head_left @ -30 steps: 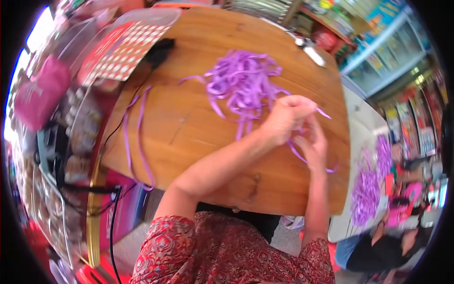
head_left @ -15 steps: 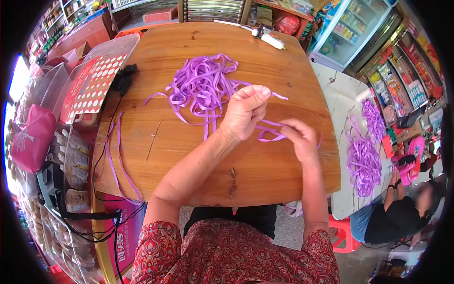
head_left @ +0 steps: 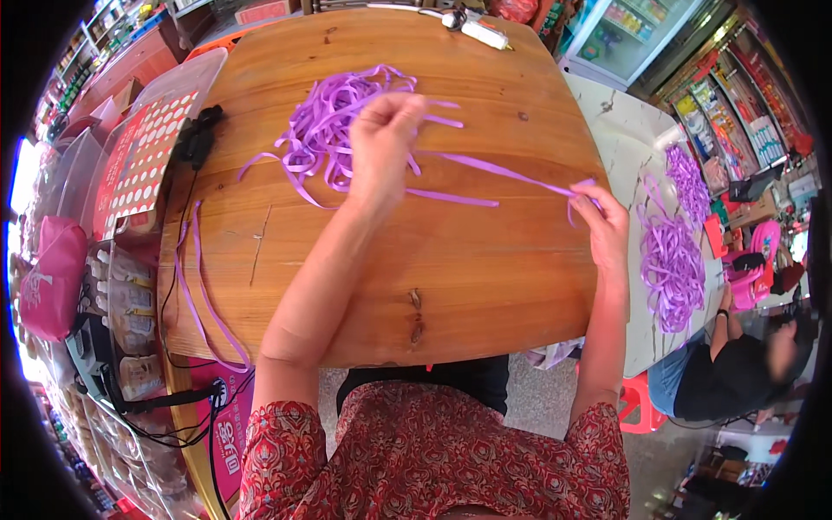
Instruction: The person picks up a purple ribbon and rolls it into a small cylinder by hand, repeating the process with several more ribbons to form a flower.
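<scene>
Purple ribbon [head_left: 503, 171] runs to your right hand [head_left: 604, 225], whose fingertips pinch it, so this length is drawn almost straight, apart from the tangled pile [head_left: 319, 121] on the wooden table [head_left: 485, 277]. Your left hand [head_left: 381, 143] is blurred over the pile; I cannot tell if its curled fingers hold ribbon. The glass-door fridge [head_left: 596, 74] has small goods [head_left: 640, 15] inside.

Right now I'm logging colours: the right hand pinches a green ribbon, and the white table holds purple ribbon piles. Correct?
Not quite: the head view shows the right hand pinching a purple ribbon, not green. The white table does hold purple ribbon piles.
</scene>
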Motion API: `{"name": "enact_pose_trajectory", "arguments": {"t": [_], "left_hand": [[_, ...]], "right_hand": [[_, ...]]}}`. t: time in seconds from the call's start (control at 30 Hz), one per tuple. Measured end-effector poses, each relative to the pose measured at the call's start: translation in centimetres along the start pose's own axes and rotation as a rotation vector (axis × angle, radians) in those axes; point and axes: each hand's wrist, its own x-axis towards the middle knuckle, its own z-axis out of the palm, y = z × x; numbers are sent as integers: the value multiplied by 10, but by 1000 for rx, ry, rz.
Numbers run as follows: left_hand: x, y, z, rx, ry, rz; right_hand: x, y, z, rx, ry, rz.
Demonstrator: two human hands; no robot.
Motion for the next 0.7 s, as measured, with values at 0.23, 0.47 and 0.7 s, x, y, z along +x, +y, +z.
{"name": "enact_pose_trajectory", "arguments": {"t": [0.23, 0.47, 0.7], "left_hand": [[-15, -5, 21, 892, 49, 890], [-57, -55, 50, 223, -491, 81], [-58, -39, 45, 706, -508, 232]], "right_hand": [[-1, -18, 47, -94, -139, -179], [-8, -39, 76, -368, -48, -485], [-7, -32, 80, -606, -3, -569]]}}
